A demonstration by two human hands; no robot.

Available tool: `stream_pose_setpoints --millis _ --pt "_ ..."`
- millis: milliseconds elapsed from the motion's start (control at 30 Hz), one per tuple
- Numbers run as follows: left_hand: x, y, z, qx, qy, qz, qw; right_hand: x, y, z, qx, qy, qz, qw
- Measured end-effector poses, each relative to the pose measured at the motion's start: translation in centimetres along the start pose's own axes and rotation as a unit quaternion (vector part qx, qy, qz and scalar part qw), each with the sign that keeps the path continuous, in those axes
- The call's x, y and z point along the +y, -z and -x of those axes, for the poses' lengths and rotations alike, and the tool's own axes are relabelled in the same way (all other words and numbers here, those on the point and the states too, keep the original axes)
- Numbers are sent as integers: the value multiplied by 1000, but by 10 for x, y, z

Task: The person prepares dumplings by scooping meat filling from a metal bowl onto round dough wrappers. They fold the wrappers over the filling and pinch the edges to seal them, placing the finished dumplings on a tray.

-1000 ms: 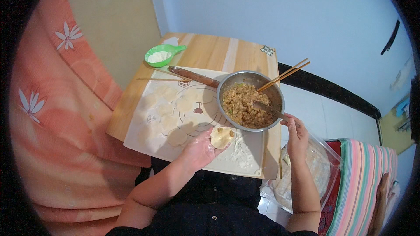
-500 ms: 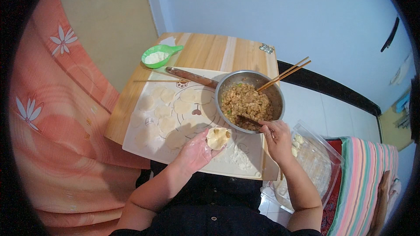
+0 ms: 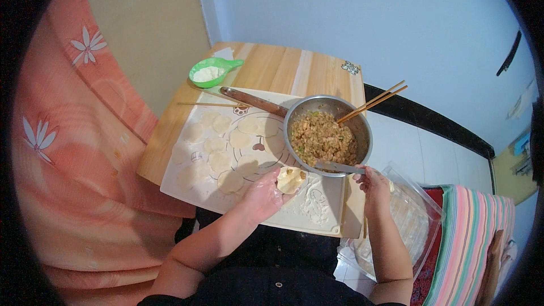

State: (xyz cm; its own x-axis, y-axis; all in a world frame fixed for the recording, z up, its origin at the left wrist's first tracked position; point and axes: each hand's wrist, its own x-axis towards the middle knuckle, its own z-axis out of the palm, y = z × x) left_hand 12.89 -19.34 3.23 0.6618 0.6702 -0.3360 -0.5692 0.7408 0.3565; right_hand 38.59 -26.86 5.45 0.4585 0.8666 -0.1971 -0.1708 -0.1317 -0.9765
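Holding one round dough wrapper (image 3: 290, 182) in the left hand (image 3: 263, 198), fingers curled beneath and around the near-left side, over the near part of the pale mat (image 3: 334, 228), just below the steel bowl (image 3: 367, 156). On the wrapper, a little brown filling near its far edge; exact amount hard to tell. In the right hand (image 3: 374, 186), gripping by the handle a flat metal utensil (image 3: 339, 167), blade across the near rim of the bowl, above or against the meat filling (image 3: 323, 136); contact with the rim and load on the blade impossible to tell at this angle. Judged step: portioning filling onto the wrapper. For good results, take a modest scoop, wipe excess off the blade against the inner wall, and carry low over the short gap between bowl and palm. Set down at the centre, pressing lightly to pack; leave a clean, dry margin all round for sealing. Support from below without stretching, given dough likely soft and easy to tear. Avoid knocking the chopsticks (image 3: 374, 102), standing in the bowl and leaning out to the right. Other wrappers (image 3: 230, 182) laid flat on the mat, left of the bowl, some apparently overlapping; best not to brush with the left forearm.
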Motion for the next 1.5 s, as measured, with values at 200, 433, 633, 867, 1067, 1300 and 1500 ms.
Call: stream_pose_setpoints --millis 200,433,633,867,1067,1300,1500 --pt "4 -17 9 -33 -1 17 999 -8 5 2 14 -60 -108 992" --pt "19 -48 -4 -57 -35 -24 997 -15 1 10 52 76 -63 994" --pt "19 -54 -14 -49 -26 -28 998 -19 0 20 59 106 -85 989" --pt "14 -67 -15 -60 -38 -8 997 -18 -28 62 18 415 211 885" --pt "16 -61 -19 -63 -34 -2 997 -14 -30 77 -9 581 424 695" --pt "14 -60 -18 -56 -24 23 998 -7 -30 81 -1 567 416 711" --pt "11 -53 -18 -31 -56 16 998 3 -27 86 56 517 353 778"
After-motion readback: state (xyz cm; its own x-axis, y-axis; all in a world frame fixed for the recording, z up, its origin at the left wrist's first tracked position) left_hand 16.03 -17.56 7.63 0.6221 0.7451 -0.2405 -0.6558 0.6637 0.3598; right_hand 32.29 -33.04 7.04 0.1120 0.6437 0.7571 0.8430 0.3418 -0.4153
